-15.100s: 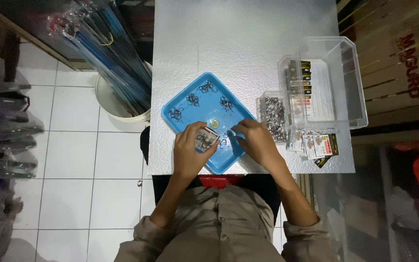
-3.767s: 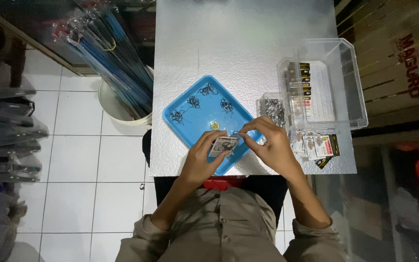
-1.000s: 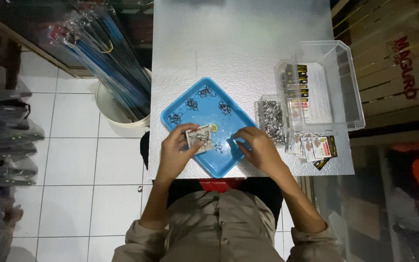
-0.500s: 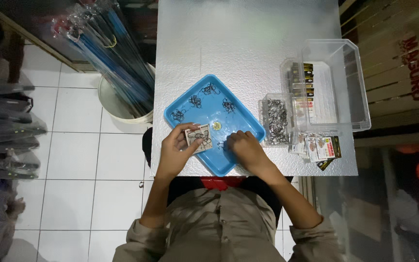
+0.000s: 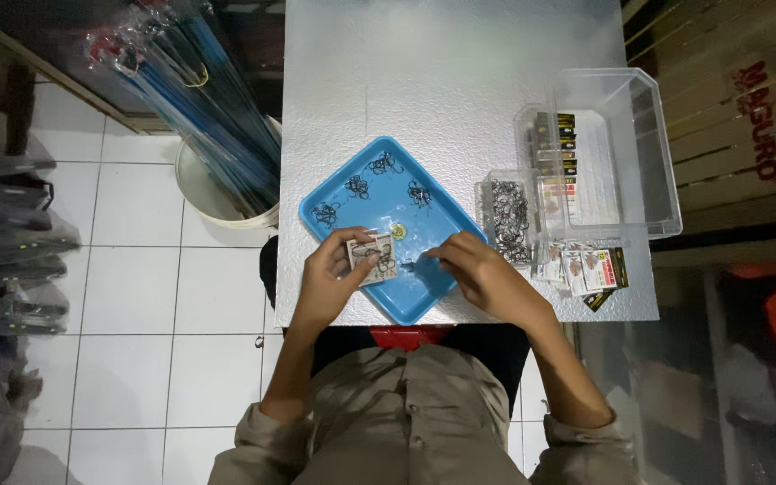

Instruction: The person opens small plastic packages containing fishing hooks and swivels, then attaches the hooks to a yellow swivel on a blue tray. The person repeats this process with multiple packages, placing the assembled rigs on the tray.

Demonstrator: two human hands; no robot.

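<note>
Over the near edge of the shallow blue plastic tray [image 5: 406, 296], the left hand [image 5: 330, 278] has its fingers closed on a small clear packet with a printed card [image 5: 372, 258]. Just right of it, the right hand [image 5: 482, 274] pinches something tiny above the tray floor. Farther up the tray lie four clusters of dark metal hooks [image 5: 384, 165], and right of the tray on the white surface [image 5: 442, 72] stands a small clear box of hooks [image 5: 507, 214].

Right hand [image 5: 482, 274] shifted from 6 o'clock edge of blue tray [image 5: 334, 184] toward 3 o'clock side, fingertips now pinching a small hook over tray floor, apart from packet. Left hand [image 5: 330, 278] tilted small packet [image 5: 372, 259] slightly flatter than half a second ago. Earlier, both hands together on packet.
</note>
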